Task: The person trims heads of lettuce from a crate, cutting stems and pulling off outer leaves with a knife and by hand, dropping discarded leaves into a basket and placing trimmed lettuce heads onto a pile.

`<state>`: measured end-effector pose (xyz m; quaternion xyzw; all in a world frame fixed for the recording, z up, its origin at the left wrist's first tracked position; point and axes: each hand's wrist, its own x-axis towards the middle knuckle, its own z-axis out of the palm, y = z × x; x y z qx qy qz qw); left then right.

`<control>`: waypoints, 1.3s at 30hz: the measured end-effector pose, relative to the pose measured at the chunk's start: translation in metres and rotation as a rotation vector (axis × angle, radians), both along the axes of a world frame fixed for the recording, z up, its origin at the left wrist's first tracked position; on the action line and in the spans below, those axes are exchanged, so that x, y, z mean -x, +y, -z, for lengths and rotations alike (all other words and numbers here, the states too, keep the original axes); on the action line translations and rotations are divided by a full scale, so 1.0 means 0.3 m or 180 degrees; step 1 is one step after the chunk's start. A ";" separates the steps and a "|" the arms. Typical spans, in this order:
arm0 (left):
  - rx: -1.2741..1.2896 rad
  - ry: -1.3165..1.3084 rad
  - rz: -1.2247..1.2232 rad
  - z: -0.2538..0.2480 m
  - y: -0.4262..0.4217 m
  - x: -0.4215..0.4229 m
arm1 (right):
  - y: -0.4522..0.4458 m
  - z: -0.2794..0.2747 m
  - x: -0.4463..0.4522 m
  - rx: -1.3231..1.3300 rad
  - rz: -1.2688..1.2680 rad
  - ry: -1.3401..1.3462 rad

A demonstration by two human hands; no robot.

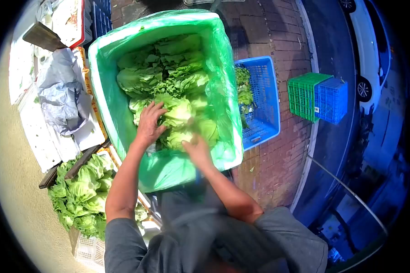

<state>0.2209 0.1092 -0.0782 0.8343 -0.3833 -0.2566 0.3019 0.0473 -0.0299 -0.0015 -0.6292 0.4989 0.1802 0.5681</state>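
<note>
A box lined with green plastic film (168, 179) stands in front of me with heads of lettuce (182, 111) packed in rows inside. My left hand (151, 123) lies on the left side of the nearer lettuce, its fingers stretched out and apart. Close to it, my right hand (198, 148) is at the nearest head on the right, thumb visible. Motion blur smears its fingers, so whether it grips that head does not show.
Right of the box sits a blue crate (265, 100) with some greens. More lettuce (84, 195) is piled at lower left, below a crumpled grey bag (61, 91). Green crates (300, 95) and blue crates (331, 100) stand by the kerb, near a parked white car (369, 45).
</note>
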 end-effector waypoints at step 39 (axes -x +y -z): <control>0.4154 0.5233 -0.3158 -0.541 -0.218 0.647 | -0.263 -0.432 0.289 -0.0544 0.0589 -0.1433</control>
